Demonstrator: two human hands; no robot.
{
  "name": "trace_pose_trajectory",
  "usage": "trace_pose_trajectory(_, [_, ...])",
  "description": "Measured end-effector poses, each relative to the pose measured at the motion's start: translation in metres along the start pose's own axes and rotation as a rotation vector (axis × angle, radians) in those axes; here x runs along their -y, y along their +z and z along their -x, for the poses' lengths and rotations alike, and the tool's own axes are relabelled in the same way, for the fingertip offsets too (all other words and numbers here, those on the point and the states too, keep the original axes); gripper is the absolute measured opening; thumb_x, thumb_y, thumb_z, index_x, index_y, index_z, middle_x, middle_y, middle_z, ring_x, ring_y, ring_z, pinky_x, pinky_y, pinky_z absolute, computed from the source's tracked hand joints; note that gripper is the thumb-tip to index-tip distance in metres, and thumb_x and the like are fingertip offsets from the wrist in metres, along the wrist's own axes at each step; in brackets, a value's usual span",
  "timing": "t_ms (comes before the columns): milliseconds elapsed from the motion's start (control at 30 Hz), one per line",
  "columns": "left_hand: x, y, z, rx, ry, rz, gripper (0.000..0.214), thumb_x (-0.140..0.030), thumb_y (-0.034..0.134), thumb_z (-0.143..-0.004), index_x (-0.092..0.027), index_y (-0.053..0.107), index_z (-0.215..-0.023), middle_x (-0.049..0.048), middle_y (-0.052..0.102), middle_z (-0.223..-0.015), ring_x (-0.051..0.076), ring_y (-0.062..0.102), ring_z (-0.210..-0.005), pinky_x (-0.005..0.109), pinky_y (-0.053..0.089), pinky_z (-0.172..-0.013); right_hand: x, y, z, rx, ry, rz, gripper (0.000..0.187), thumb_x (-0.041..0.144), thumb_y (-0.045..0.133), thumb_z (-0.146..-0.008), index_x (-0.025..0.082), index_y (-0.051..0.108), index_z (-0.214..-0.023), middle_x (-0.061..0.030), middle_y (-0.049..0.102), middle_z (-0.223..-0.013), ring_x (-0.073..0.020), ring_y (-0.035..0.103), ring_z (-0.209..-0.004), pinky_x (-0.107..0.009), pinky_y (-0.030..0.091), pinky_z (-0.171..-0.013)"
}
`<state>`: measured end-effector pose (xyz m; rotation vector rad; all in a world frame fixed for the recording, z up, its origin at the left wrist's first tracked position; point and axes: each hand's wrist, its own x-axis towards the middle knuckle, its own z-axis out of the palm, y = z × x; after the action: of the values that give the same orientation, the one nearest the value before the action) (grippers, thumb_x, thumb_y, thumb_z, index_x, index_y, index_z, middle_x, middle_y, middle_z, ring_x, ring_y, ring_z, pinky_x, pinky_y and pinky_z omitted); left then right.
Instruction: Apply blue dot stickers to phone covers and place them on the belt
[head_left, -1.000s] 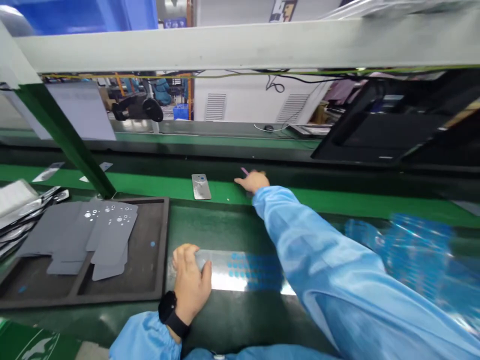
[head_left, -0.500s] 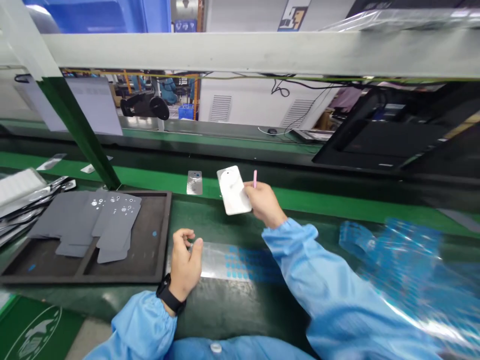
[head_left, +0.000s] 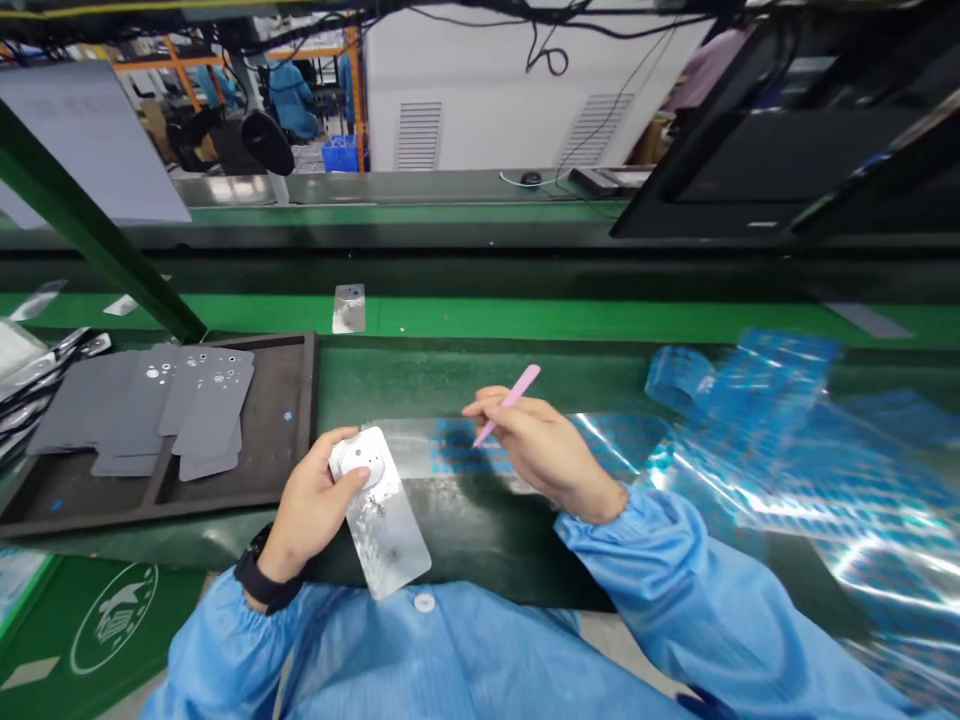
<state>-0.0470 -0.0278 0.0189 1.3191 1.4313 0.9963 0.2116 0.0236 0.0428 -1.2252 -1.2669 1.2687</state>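
Note:
My left hand (head_left: 311, 510) is closed on a silvery phone back cover (head_left: 390, 540), thumb over the round camera area at its upper end. The cover tilts in front of my chest, above the table's near edge. In my right hand (head_left: 544, 440) is a pair of pink tweezers (head_left: 510, 402), pinched between thumb and fingers with the tip down to the left. That tip is over a clear strip with rows of blue round stickers (head_left: 457, 445) lying on the table. Whether the tip touches the strip I cannot tell.
A dark tray (head_left: 309, 420) at left holds several grey phone-shaped sheets (head_left: 214, 410). Another silvery cover (head_left: 349, 310) lies on the green belt (head_left: 525, 318). Crumpled blue sticker film (head_left: 780, 390) spreads at right. A green post (head_left: 97, 230) rises behind the tray.
The phone cover has passed from my right hand to my left and come down towards my chest. My right hand has lowered over the sticker strip with the pink tweezers. The view has tilted down.

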Motion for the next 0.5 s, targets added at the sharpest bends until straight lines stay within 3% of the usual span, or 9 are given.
trace_pose_trajectory(100, [0.002, -0.004, 0.001, 0.003, 0.064, -0.171, 0.040, -0.031, 0.063, -0.075, -0.020, 0.060, -0.114, 0.0052, 0.067, -0.108, 0.022, 0.064, -0.097, 0.036, 0.050, -0.089, -0.003, 0.006, -0.002, 0.147, 0.037, 0.233, 0.027, 0.040, 0.058, -0.081, 0.017, 0.070, -0.079, -0.0017, 0.061, -0.067, -0.0139, 0.055, -0.060, -0.028, 0.044, -0.057])
trace_pose_trajectory(233, [0.003, 0.006, -0.007, 0.060, 0.180, -0.397, 0.039, -0.022, 0.060, -0.076, -0.021, 0.062, -0.115, 0.0065, 0.064, -0.117, 0.022, 0.059, -0.111, 0.038, 0.045, -0.101, -0.013, 0.015, 0.000, 0.286, 0.175, 0.242, 0.022, 0.038, 0.059, -0.082, 0.017, 0.061, -0.076, -0.0013, 0.064, -0.065, -0.0127, 0.059, -0.054, -0.025, 0.048, -0.053])
trace_pose_trajectory(367, [0.008, 0.020, -0.016, 0.117, 0.235, -0.565, 0.043, -0.018, 0.058, -0.080, -0.018, 0.058, -0.123, 0.0101, 0.059, -0.124, 0.023, 0.054, -0.118, 0.041, 0.040, -0.107, -0.027, 0.017, -0.001, 0.272, 0.260, 0.178, 0.015, 0.030, 0.065, -0.080, 0.017, 0.057, -0.076, -0.0027, 0.068, -0.065, -0.0135, 0.065, -0.056, -0.025, 0.054, -0.056])
trace_pose_trajectory(500, [0.012, 0.025, -0.016, 0.180, 0.282, -0.732, 0.049, -0.022, 0.069, -0.075, -0.021, 0.059, -0.123, 0.0106, 0.055, -0.132, 0.031, 0.043, -0.128, 0.052, 0.037, -0.107, -0.034, 0.017, -0.003, 0.229, 0.308, 0.198, 0.011, 0.022, 0.065, -0.080, 0.016, 0.057, -0.076, -0.0017, 0.067, -0.060, -0.0125, 0.064, -0.051, -0.022, 0.054, -0.050])
